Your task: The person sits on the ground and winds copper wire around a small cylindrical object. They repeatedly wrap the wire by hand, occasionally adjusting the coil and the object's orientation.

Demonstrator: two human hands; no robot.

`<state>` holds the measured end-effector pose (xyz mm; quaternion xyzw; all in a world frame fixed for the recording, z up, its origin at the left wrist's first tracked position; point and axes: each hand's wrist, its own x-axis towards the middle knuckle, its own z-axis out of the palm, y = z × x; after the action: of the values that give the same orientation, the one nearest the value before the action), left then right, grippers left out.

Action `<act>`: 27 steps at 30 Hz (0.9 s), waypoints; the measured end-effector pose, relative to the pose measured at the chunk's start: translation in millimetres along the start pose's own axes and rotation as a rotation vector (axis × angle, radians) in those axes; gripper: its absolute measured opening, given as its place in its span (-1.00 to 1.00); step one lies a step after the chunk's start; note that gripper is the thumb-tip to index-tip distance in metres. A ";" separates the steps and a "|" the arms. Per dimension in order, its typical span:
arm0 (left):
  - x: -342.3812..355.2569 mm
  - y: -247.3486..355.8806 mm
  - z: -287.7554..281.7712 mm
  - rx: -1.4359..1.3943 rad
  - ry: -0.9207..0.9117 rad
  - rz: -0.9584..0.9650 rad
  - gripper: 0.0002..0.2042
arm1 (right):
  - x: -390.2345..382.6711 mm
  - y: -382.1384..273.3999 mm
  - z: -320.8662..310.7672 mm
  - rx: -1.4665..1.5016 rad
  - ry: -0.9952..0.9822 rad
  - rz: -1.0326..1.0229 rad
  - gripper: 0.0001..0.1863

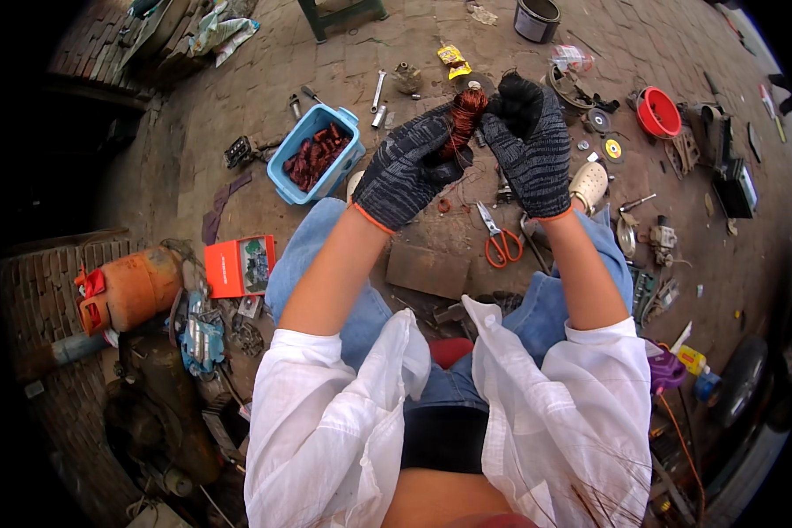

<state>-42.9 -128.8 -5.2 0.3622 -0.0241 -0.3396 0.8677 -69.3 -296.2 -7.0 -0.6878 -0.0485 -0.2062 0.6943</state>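
Both my hands wear dark grey knit gloves with orange cuffs and are raised in front of my knees. My left hand [411,169] is closed round the lower part of a copper wire coil [467,113], a reddish-brown bundle standing upright. Against the coil's right side is my right hand [531,145], its fingers curled near the top; whether they grip the coil or a strand of it is hidden. Below the hands, orange-handled scissors [499,242] lie on the brick floor. To the left stands a light blue plastic bin [348,154] holding several similar copper coils [315,158].
A wrench [378,91] and a socket [379,117] lie beyond the bin. At right are a red bowl [658,113], grinding discs [612,150] and metal parts. An orange gas cylinder [132,286] lies at left near a red box [224,268]. A dark bucket [537,21] stands far off.
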 end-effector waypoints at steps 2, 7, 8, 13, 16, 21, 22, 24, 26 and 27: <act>0.1 -0.6 2.0 0.094 -0.009 0.036 -0.63 | -0.3 -0.1 0.4 0.092 0.008 0.045 -0.64; 2.4 1.9 8.1 0.209 0.039 0.058 -0.63 | -3.0 1.1 5.1 0.357 0.047 0.307 -0.67; 2.7 -0.6 11.6 0.304 0.095 0.105 -0.64 | -4.4 1.5 5.6 0.375 0.055 0.336 -0.68; 1.9 -0.9 25.5 0.819 0.222 0.330 -0.68 | -8.3 11.6 5.1 0.623 -0.031 0.396 -0.71; 8.4 -15.2 13.8 1.087 0.167 0.740 -0.66 | -11.4 1.3 11.1 0.646 0.010 0.441 -0.73; 5.9 -15.3 21.6 1.339 0.139 0.940 -0.62 | -7.2 1.2 11.5 0.778 0.026 0.538 -0.74; 5.8 -14.8 22.5 1.335 0.145 0.931 -0.62 | -6.4 1.0 12.4 0.802 0.033 0.548 -0.74; 4.7 -16.8 23.9 1.255 0.160 0.883 -0.62 | -7.0 13.7 9.2 0.840 -0.034 0.525 -0.73; 5.5 -18.5 22.1 1.209 0.169 0.862 -0.63 | -7.3 23.9 6.4 0.835 -0.074 0.491 -0.71; 5.5 -20.4 18.7 1.202 0.177 0.863 -0.63 | -7.3 25.0 7.2 0.811 -0.081 0.474 -0.70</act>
<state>-55.7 -154.0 -5.7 0.7586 -0.2760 0.1336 0.5749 -65.5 -288.4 -32.6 -0.3609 0.0061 0.0205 0.9323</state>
